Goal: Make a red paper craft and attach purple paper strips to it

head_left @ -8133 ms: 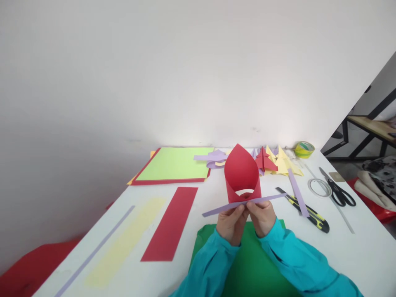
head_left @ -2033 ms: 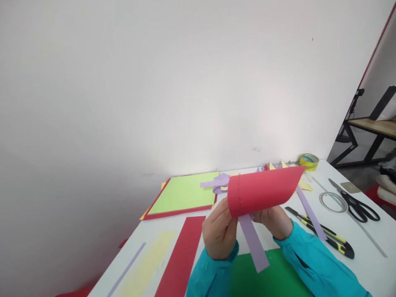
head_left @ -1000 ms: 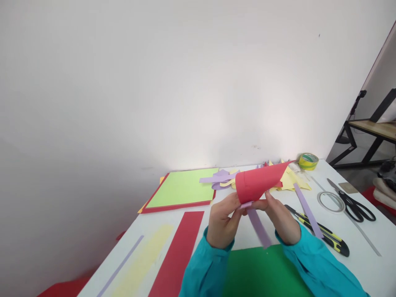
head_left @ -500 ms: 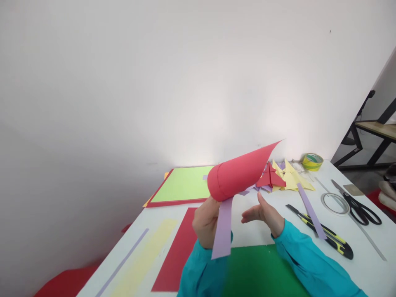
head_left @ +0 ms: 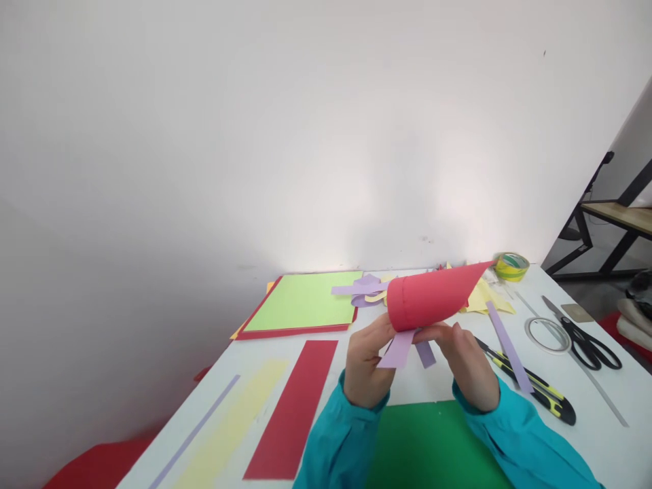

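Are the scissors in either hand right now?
No, the scissors lie on the table, while the left hand and right hand hold the red paper cone.

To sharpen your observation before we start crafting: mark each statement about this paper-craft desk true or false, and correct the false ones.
1. The left hand and right hand both hold the red paper cone. True.
2. The scissors are in the right hand. False: they lie on the white table, beside the clear tape ring.
3. A purple strip pokes out under the cone's wide end. True.
4. The cone's tip points to the person's left. False: it points right, toward the yellow-green tape roll.
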A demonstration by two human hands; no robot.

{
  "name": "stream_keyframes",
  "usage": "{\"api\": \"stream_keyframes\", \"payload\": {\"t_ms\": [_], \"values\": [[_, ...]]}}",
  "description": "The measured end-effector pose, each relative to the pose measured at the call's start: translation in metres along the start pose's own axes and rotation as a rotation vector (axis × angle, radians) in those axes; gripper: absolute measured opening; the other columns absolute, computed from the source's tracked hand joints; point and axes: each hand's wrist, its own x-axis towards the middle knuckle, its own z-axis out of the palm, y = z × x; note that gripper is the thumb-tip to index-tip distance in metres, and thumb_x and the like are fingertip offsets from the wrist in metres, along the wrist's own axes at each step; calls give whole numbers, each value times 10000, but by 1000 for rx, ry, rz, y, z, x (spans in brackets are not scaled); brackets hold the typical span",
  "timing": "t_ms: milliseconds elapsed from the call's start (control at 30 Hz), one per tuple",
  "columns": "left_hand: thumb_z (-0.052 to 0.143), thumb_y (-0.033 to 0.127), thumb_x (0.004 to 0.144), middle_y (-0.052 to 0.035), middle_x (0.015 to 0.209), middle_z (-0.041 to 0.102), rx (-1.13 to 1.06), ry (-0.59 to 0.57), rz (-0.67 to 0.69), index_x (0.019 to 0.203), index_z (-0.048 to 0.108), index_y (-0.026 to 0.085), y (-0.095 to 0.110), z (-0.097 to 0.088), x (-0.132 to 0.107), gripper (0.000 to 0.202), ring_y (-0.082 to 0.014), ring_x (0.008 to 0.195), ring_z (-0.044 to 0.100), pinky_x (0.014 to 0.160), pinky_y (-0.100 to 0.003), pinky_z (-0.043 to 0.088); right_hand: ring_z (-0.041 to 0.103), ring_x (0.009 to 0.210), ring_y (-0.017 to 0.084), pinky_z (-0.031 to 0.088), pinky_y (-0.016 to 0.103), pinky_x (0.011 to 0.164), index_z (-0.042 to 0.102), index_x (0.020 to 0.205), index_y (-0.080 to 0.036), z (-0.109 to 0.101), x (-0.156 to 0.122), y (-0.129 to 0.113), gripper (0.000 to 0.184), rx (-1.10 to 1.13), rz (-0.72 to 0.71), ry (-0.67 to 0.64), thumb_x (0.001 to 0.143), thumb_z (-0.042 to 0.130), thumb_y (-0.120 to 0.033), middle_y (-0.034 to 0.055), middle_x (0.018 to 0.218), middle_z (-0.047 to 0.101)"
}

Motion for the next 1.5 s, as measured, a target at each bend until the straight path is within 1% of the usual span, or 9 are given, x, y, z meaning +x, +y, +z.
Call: {"api": "stream_keyframes", "payload": {"t_ms": [300,467,667,867,933,1033,1200,1367,1500], "values": [[515,88,812,-93,1079,675,-85,-52,71,1095,653,231,-7,2,0,346,-249,941,649,733,-330,555,555,1074,272,380,421,974,682,1039,-222,5,-1,2,448,83,41,34,907,350,-492,60,1049,680],[476,48,819,-98,1029,688,35,7,171,1037,674,205,-6,1,1,334,-219,908,651,686,-278,549,548,1087,263,384,424,972,668,1055,-246,8,2,11,453,127,87,87,893,353,-528,39,1091,668],[539,67,789,-50,775,699,183,226,145,930,708,196,-10,-1,-7,254,-161,644,625,526,-236,503,617,912,283,358,457,954,739,817,-152,10,10,22,758,197,286,13,842,193,-677,103,847,722],[654,72,693,40,551,603,248,502,83,865,729,213,-8,-10,-8,235,-98,461,500,414,-207,410,622,913,287,304,480,940,722,703,-142,2,23,42,826,80,579,59,777,166,-748,137,793,714],[661,85,693,19,650,671,235,446,53,915,726,219,-8,-14,-6,267,-129,527,570,458,-225,461,627,871,276,337,472,894,703,652,-150,-3,26,45,828,31,577,107,760,159,-765,134,784,704],[629,118,741,-19,818,726,155,279,-38,972,715,219,-12,-16,-5,267,-188,667,652,560,-267,528,594,917,268,389,429,840,678,601,-171,-8,22,37,786,37,359,152,782,172,-745,123,882,682],[625,171,768,-54,915,729,-46,82,-194,970,716,208,-16,-3,-5,224,-226,778,681,642,-292,559,551,996,258,397,393,890,707,752,-213,-5,7,9,587,-3,13,-9,862,293,-615,76,1087,616],[555,184,816,-89,1016,702,-200,-122,-190,1047,687,190,-7,5,-1,265,-268,907,661,739,-352,563,565,1000,256,365,392,965,702,923,-253,-1,0,-4,458,-134,-10,-37,866,371,-563,50,1015,656],[492,148,844,-98,1082,676,-170,-162,-133,1079,668,192,-6,4,0,297,-267,1000,627,800,-372,548,569,1036,279,396,400,946,700,964,-245,0,-1,-2,454,-82,20,-2,867,380,-552,52,1015,677]]}}
